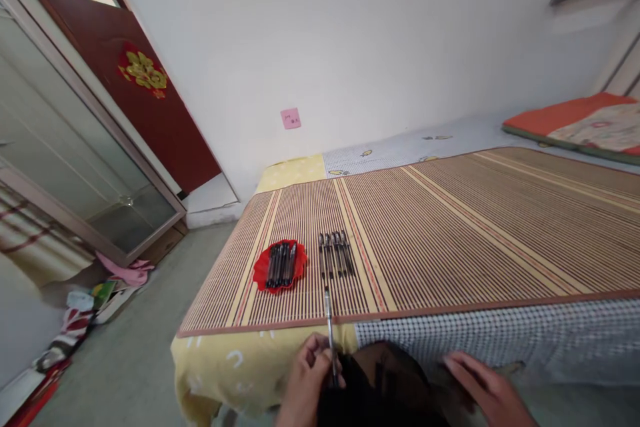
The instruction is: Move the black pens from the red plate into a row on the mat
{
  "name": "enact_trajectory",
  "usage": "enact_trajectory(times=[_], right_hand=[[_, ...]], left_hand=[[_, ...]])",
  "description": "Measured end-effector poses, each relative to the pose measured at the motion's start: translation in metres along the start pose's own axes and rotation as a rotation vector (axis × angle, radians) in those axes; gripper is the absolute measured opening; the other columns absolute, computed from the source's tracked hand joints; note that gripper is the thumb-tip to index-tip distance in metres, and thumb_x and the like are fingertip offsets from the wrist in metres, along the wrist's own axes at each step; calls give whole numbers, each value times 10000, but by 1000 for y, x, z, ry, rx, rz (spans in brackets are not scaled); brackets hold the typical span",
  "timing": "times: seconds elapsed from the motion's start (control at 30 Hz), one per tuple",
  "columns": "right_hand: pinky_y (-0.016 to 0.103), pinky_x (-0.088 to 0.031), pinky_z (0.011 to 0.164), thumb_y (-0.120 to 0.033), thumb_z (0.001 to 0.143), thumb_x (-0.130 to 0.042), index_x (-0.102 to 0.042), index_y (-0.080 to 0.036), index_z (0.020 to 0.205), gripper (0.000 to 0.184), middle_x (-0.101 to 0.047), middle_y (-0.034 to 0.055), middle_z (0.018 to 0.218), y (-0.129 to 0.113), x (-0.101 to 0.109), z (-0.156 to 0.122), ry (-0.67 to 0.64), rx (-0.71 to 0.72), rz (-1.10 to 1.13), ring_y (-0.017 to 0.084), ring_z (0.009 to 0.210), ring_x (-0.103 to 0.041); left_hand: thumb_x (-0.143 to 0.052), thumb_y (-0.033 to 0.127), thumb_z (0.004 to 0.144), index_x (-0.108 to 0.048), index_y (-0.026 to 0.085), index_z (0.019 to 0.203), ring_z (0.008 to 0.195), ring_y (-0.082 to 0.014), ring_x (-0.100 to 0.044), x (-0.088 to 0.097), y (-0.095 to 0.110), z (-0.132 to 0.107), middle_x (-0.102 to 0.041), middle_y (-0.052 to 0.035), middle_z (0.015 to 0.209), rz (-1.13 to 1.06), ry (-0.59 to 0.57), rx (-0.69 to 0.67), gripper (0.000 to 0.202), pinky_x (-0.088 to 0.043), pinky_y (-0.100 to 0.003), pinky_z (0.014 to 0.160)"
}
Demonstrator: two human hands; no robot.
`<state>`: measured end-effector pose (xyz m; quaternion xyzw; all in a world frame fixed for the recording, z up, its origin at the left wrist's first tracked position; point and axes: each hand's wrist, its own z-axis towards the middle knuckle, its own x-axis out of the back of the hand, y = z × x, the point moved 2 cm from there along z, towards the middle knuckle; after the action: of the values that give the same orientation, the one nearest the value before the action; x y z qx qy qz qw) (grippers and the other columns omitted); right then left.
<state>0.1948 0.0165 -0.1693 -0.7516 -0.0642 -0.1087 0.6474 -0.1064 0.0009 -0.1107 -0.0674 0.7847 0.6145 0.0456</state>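
Note:
My left hand (307, 377) is closed around a pen (329, 330) that points away from me toward the bed's near edge. A red plate (279, 267) on the bamboo mat (450, 233) holds several dark pens. Just right of the plate, a row of several pens (336, 255) lies side by side on the mat. My right hand (487, 390) rests low at the bed's front, fingers stretched out and holding nothing. A dark garment (385, 387) lies between my hands.
The bed (240, 360) has a yellow sheet at its near corner and a checked sheet on the right. An orange cushion (580, 121) lies at the far right. A glass door (75, 167) and clutter (95, 300) on the floor are on the left.

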Motion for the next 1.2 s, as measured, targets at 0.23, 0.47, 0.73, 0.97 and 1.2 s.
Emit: enact_trajectory(times=[0.23, 0.47, 0.73, 0.97, 1.2], right_hand=[[252, -429, 528, -631, 835, -575, -679, -151, 1077, 548, -652, 22, 657, -88, -86, 20, -404, 98, 353, 139, 541, -550], [222, -379, 508, -583, 767, -690, -619, -178, 834, 417, -553, -38, 593, -97, -102, 8, -435, 93, 440, 103, 513, -490], [252, -459, 592, -535, 712, -751, -583, -198, 784, 383, -589, -7, 675, -91, -72, 24, 4, -28, 666, 142, 632, -562], [215, -308, 410, -560, 774, -651, -591, -194, 863, 381, -541, -30, 585, -97, -74, 11, -269, -89, 629, 103, 462, -443], [203, -300, 417, -521, 748, -672, -538, -200, 718, 349, -402, -83, 499, -95, -103, -1, -359, 62, 350, 76, 437, -358]], left_hand=[[-695, 558, 784, -553, 178, 799, 524, -95, -469, -31, -3, -13, -533, 31, 650, 46, -202, -26, 406, -439, -221, 516], [-717, 604, 754, -576, 173, 872, 564, -94, -458, -41, -8, -15, -559, 12, 718, 11, -145, -31, 469, -413, -196, 489], [-699, 635, 764, -519, 183, 804, 419, -48, -319, -42, -19, -17, -482, 62, 570, 20, -154, 31, 488, -230, -174, 380], [-735, 572, 759, -599, 174, 969, 522, -84, -427, -36, -13, -17, -548, 20, 690, 43, 2, -74, 470, -331, -179, 436], [-763, 479, 732, -649, 185, 860, 587, -118, -427, -39, -7, -23, -527, 27, 666, 253, 214, -227, 340, -377, -216, 556]])
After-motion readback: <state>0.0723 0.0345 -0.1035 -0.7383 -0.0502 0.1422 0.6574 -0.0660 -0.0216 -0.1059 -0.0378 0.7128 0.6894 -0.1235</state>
